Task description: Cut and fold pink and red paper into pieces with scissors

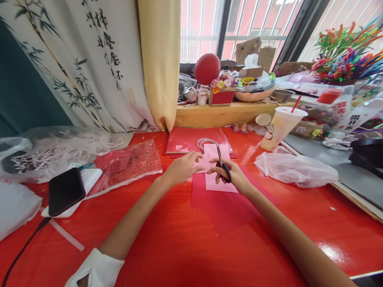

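My right hand (234, 175) grips black-handled scissors (222, 165), blades pointing away from me into a small piece of pink paper (202, 163). My left hand (181, 168) pinches that pink piece from the left. Under both hands lies a larger pink sheet (217, 185) on top of a dark red sheet (222, 205), all on the glossy red table (183, 249).
A black phone (65, 190) on a white box with a cable lies left, beside plastic bags (125, 163). A crumpled bag (294, 169) and a lidded cup with a straw (281, 127) stand right. Red paper sheets (191, 139) lie ahead; a cluttered wooden sill (228, 112) is behind.
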{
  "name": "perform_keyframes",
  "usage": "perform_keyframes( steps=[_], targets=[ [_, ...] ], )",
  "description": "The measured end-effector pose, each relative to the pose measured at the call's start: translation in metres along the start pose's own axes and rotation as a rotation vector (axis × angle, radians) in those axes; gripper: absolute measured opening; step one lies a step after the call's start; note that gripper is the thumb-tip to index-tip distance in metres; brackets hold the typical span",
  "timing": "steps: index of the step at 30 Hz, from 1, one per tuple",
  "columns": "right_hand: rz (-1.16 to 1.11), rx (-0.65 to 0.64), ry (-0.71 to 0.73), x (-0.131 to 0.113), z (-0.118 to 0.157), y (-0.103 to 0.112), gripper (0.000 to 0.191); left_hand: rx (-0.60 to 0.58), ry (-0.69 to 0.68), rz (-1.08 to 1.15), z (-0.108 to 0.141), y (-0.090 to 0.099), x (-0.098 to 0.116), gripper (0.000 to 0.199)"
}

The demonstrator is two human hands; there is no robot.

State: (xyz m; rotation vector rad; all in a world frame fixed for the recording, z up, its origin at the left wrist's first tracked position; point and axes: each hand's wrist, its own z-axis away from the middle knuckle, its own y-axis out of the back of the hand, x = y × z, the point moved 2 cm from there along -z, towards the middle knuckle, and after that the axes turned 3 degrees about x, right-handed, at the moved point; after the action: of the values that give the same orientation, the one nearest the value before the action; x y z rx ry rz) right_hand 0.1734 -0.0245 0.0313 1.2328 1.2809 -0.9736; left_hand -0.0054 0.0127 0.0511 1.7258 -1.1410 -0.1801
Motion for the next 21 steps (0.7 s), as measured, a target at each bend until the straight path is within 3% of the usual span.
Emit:
perform_keyframes(
  steps=[4, 6, 9, 15, 21],
  targets=[
    [-0.057, 0.013, -0.021, -0.002, 0.001, -0.007, 0.037, -0.107, -0.221, -0.180, 0.001, -0.007, 0.016, 0.030],
    [-0.085, 0.031, -0.012, -0.002, 0.001, -0.007, 0.037, -0.135, -0.238, -0.291, 0.002, -0.012, 0.018, 0.032],
    [-0.135, 0.066, 0.013, -0.002, 0.000, -0.004, 0.035, -0.161, -0.146, -0.397, 0.001, -0.007, 0.007, 0.024],
    [-0.176, 0.198, 0.016, 0.004, -0.005, 0.008, 0.032, -0.186, 0.070, -0.472, 0.005, 0.032, -0.043, 0.026],
    [-0.164, 0.172, -0.006, 0.004, -0.004, 0.004, 0.034, -0.253, 0.234, -0.486, 0.013, 0.047, -0.077, 0.021]
  ],
)
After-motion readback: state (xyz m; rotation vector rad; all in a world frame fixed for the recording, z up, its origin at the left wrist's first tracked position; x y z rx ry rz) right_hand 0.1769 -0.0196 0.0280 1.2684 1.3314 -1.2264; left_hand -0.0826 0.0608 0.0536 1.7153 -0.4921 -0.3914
